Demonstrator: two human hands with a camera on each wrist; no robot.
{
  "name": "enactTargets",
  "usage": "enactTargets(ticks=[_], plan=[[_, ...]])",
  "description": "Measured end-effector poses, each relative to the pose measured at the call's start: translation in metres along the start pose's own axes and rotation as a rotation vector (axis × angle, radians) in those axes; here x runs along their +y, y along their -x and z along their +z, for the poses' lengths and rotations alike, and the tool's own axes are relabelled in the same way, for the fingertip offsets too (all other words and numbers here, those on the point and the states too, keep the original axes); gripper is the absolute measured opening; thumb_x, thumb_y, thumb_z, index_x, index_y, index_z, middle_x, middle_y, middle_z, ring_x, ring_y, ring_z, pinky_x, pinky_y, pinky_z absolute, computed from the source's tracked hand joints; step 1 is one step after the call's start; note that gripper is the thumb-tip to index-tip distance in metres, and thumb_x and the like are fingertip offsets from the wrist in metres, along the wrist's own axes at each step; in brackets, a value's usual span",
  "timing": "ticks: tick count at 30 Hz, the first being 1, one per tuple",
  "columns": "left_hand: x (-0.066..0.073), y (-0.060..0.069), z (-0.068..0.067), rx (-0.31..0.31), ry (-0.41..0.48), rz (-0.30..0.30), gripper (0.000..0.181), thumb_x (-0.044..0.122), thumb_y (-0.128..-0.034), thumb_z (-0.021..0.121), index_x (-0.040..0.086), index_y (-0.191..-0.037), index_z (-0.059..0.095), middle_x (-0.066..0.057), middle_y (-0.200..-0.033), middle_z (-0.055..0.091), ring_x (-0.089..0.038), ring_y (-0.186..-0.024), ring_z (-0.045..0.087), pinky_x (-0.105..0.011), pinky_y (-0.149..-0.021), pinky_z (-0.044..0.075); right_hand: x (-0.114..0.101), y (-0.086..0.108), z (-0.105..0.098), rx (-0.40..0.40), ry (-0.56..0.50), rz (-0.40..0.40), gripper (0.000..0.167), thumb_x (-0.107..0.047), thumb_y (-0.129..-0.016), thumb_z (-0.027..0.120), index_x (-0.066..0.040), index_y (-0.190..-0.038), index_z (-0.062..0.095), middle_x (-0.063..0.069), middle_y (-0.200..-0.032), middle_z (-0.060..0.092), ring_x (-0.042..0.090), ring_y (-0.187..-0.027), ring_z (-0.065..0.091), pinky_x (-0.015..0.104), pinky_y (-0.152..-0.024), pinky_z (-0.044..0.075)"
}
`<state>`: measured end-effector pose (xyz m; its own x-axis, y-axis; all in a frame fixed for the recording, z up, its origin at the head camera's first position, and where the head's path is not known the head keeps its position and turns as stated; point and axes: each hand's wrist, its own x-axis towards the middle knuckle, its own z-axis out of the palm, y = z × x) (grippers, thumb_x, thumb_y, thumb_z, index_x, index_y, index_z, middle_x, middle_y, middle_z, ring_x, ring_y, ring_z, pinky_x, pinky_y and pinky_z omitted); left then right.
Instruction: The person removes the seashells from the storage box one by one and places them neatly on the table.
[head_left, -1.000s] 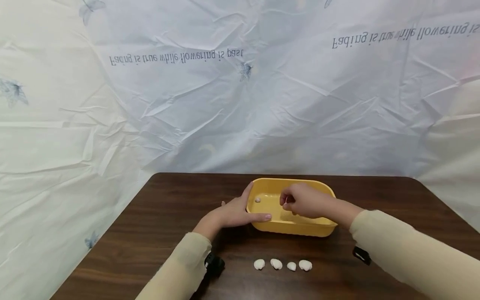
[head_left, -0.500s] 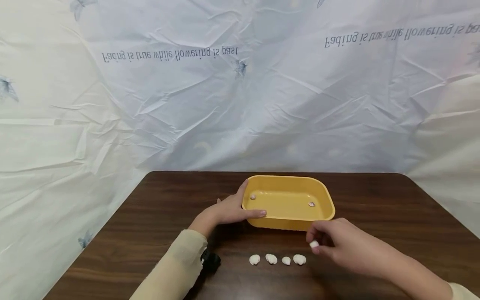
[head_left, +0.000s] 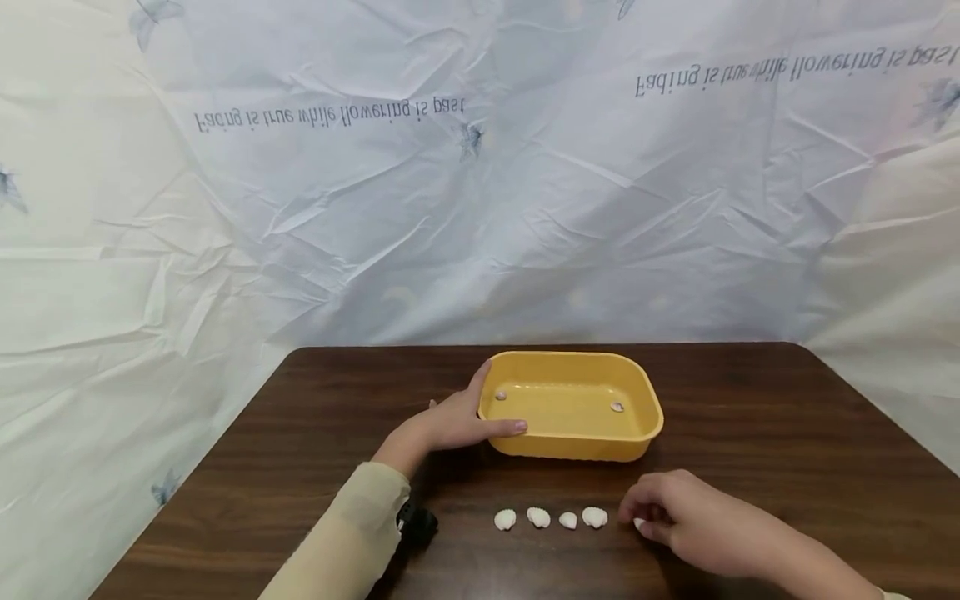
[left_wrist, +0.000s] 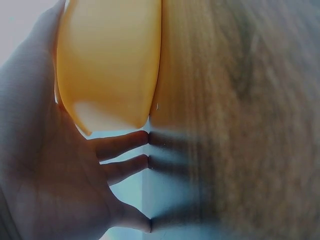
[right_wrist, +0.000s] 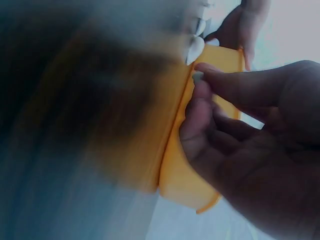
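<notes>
My right hand (head_left: pixel 701 521) pinches a small white seashell (right_wrist: pixel 198 77) between thumb and fingertips, low over the table at the right end of a row of white scallop-like shells (head_left: pixel 595 517). The hand covers most of it in the head view. A yellow plastic basin (head_left: pixel 566 448) stands behind the row. Across its left end lies my left hand (head_left: pixel 456 419), thumb straight over the near rim, index finger along the far side. Other fingertips touch the table in the left wrist view. Inside the basin are one small shell (head_left: pixel 501 396) at left and another (head_left: pixel 617 407) at right.
The dark wood-grain table (head_left: pixel 330 400) has rounded far corners. Behind it hangs a wrinkled pale cloth (head_left: pixel 420 217) printed with lettering. A black wrist device (head_left: pixel 416 525) sits on the left arm, close to the left end of the shell row.
My right hand has come out of the basin with a shell, moving toward the near right, and lowered to the row's right end. The left hand keeps its place on the basin.
</notes>
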<state>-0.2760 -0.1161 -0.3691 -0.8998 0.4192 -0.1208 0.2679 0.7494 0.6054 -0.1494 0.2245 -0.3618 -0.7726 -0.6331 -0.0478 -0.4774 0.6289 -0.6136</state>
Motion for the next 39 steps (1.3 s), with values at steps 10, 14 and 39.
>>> enactTargets(ticks=[10,14,39], plan=[[-0.003,0.0,-0.007,-0.006,-0.006,0.005,0.124,0.086,-0.0828,0.065,0.04,-0.17,-0.011,-0.005,-0.131,0.07,-0.033,-0.147,0.054,-0.081,-0.123,0.011,-0.005,-0.014,-0.004,-0.125,-0.058,0.027,0.024,0.004,-0.093,0.07,-0.019,-0.091,0.064,-0.014,-0.077,0.057,-0.003,-0.067,0.05,0.022,-0.061,0.044],[-0.005,0.0,-0.006,0.002,0.005,-0.006,0.124,0.086,-0.0827,0.065,0.041,-0.17,-0.01,-0.006,-0.132,0.069,-0.032,-0.146,0.053,-0.079,-0.124,0.011,-0.006,-0.027,-0.012,-0.176,-0.062,0.09,0.021,0.002,-0.091,0.073,-0.018,-0.089,0.065,-0.01,-0.075,0.059,0.001,-0.067,0.052,0.023,-0.063,0.043],[0.002,0.002,0.0,-0.008,0.032,0.009,0.125,0.084,-0.083,0.067,0.034,-0.172,-0.004,-0.004,-0.13,0.069,-0.029,-0.14,0.058,-0.08,-0.123,0.012,-0.117,-0.046,-0.09,-0.158,-0.104,-0.172,0.03,-0.034,-0.101,0.074,-0.029,-0.13,0.068,-0.002,-0.125,0.07,0.013,-0.108,0.069,0.028,-0.086,0.057]])
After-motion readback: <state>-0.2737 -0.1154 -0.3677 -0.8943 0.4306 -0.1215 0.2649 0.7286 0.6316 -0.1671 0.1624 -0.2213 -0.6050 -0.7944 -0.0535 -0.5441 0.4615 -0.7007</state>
